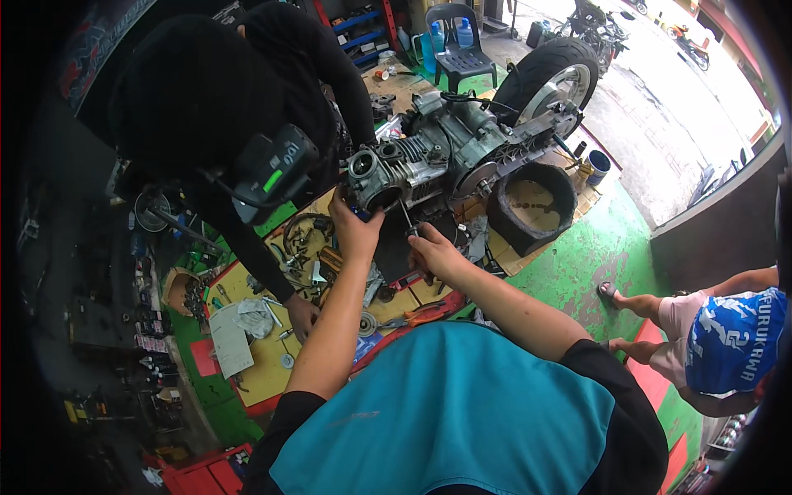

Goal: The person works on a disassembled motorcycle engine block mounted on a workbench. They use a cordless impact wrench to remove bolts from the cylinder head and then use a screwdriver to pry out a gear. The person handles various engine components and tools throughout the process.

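A grey metal engine [421, 161] lies on the bench in front of me, its cylinder head end pointing left and a rear wheel [553, 82] attached at its far right. My left hand [356, 227] grips the lower rim of the cylinder head, thumb and fingers beside a dark round opening. In my right hand [437, 254] is a screwdriver [407, 214], held by its dark handle. Its thin metal shaft slants up to the underside of the engine, close to that opening. The tip is too small to make out.
A co-worker in black [198, 107] leans in from the left, one hand [303, 318] on the yellow bench. Orange-handled pliers [422, 314], loose parts and a paper sheet [229, 338] lie nearby. A black tub [532, 206] stands right of the engine. Another person [726, 338] is at far right.
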Available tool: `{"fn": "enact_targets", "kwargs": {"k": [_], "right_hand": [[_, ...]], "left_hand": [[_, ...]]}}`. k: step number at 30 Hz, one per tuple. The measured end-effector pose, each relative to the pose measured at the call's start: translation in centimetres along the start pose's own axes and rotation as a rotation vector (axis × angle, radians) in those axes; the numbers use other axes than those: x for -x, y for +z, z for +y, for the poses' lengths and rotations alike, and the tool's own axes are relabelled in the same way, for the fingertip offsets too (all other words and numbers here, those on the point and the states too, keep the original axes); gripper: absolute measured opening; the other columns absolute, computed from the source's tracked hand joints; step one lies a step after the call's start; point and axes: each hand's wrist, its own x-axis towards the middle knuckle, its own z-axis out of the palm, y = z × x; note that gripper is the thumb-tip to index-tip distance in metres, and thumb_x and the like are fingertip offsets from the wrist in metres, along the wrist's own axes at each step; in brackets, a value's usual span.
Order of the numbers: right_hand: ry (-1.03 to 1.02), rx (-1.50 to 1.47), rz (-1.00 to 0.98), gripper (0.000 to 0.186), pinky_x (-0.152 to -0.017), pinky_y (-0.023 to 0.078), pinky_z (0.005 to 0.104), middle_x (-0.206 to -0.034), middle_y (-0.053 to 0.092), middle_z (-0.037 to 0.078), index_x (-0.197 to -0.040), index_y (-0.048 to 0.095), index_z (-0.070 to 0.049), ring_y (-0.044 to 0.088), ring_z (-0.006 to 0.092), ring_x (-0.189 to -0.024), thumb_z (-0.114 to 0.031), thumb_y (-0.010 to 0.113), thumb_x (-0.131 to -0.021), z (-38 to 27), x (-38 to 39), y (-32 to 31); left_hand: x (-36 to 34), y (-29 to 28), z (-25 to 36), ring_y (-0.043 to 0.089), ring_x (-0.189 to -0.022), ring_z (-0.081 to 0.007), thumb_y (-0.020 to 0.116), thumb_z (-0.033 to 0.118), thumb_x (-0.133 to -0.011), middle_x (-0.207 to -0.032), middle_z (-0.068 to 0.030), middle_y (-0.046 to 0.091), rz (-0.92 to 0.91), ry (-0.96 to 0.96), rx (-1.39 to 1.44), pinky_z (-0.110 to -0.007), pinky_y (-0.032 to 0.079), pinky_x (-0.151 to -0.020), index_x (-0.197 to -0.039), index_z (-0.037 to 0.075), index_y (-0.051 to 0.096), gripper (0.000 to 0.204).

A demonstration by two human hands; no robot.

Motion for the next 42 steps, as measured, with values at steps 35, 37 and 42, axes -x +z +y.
{"fn": "enact_targets", "kwargs": {"k": [35,37,42], "right_hand": [[-0.130,-0.272,-0.113,0.025,-0.050,0.044,0.0285,-0.094,0.062,0.000,-0.137,0.048,-0.018,0.056,0.0101,-0.066,-0.032,0.050,-0.116,2.1,-2.3,-0.5],[-0.146,-0.151,-0.083,0.026,-0.049,0.047,0.0285,-0.093,0.062,0.000,-0.138,0.048,-0.017,0.057,0.0101,-0.066,-0.031,0.050,-0.116,2.0,-2.6,-0.6],[-0.088,-0.170,-0.131,0.027,-0.048,0.049,0.0279,-0.093,0.062,0.001,-0.139,0.047,-0.016,0.059,0.0106,-0.067,-0.029,0.051,-0.116,0.9,-2.0,-1.7]], "left_hand": [[-3.8,-0.7,1.6,0.059,-0.131,-0.0400,0.081,0.015,-0.077,-0.142,-0.0158,0.061,0.089,0.571,-0.214,-0.051,0.050,-0.110,-0.128,0.009,0.072,0.052],[-4.4,-0.8,2.3,0.061,-0.127,-0.0393,0.081,0.014,-0.076,-0.137,-0.0139,0.065,0.088,0.661,-0.262,-0.051,0.051,-0.109,-0.125,0.010,0.073,0.051],[-5.1,-0.9,3.4,0.066,-0.115,-0.0377,0.082,0.013,-0.073,-0.122,-0.0116,0.071,0.024,0.726,-0.290,-0.052,0.053,-0.105,-0.116,0.009,0.076,0.044]]}}
